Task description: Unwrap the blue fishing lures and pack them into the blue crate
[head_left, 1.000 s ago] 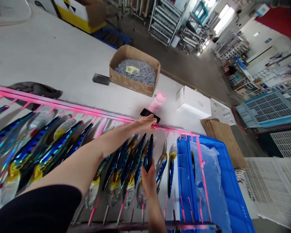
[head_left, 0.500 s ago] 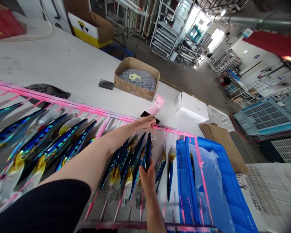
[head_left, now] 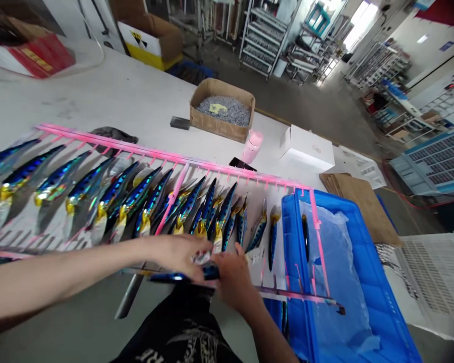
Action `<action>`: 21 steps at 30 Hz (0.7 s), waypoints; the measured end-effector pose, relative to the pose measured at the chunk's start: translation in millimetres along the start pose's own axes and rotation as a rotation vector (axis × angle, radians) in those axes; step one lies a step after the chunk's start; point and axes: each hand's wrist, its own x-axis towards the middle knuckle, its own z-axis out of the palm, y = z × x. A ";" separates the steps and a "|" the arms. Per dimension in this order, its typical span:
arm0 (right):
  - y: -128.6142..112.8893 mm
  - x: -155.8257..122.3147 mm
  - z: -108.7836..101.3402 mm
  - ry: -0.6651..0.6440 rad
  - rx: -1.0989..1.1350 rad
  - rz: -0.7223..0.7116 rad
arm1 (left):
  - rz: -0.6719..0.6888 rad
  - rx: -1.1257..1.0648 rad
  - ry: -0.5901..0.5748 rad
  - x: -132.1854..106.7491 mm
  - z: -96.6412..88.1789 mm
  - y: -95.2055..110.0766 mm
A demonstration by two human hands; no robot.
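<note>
My left hand [head_left: 183, 254] and my right hand [head_left: 232, 275] meet at the near rail of a pink rack [head_left: 227, 171]. Between them is a dark blue fishing lure [head_left: 211, 272], its ends partly covered by my fingers. My right fingers close on it; my left fingers curl over it by a clear plastic piece. Another stretch of blue lure body [head_left: 166, 278] shows under my left wrist; I cannot tell whether it is the same lure. Several blue and yellow lures [head_left: 153, 199] with clear lips hang side by side in the rack.
A blue crate [head_left: 363, 252] with a plastic liner stands under the rack's right end. Beyond the rack are a cardboard box [head_left: 221, 128] of small grey pieces, a pink bottle [head_left: 252, 145], a phone [head_left: 242, 164] and a white box [head_left: 308, 151]. Flattened cardboard [head_left: 363, 206] lies at right.
My left hand has left the far rail and come to the near rail. My right hand has drawn a lure back toward me. The view has shifted, showing more of the rack's left side.
</note>
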 end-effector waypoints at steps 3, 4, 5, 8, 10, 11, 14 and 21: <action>-2.0 19.4 -21.5 0.306 0.022 -0.032 | -0.122 0.144 0.001 -27.5 13.0 -1.8; -0.4 26.9 -24.2 0.444 0.048 -0.017 | -0.164 0.211 0.079 -26.4 8.1 -6.1; 2.8 34.7 -22.9 0.592 0.096 0.019 | -0.183 0.272 0.161 -21.0 -1.1 -12.0; 19.2 59.0 3.2 0.868 0.384 0.241 | -0.147 0.352 0.383 16.8 -46.5 -36.5; 29.6 74.9 29.6 0.807 0.633 0.384 | -0.138 0.356 0.485 55.3 -80.9 -55.2; 33.0 82.4 42.0 0.741 0.738 0.439 | -0.148 0.355 0.522 76.9 -96.4 -64.4; 35.8 102.5 69.0 0.610 0.892 0.545 | -0.194 0.334 0.613 140.6 -130.3 -89.7; 31.0 131.5 89.6 0.630 0.868 0.633 | -0.320 0.238 0.608 209.7 -147.1 -127.1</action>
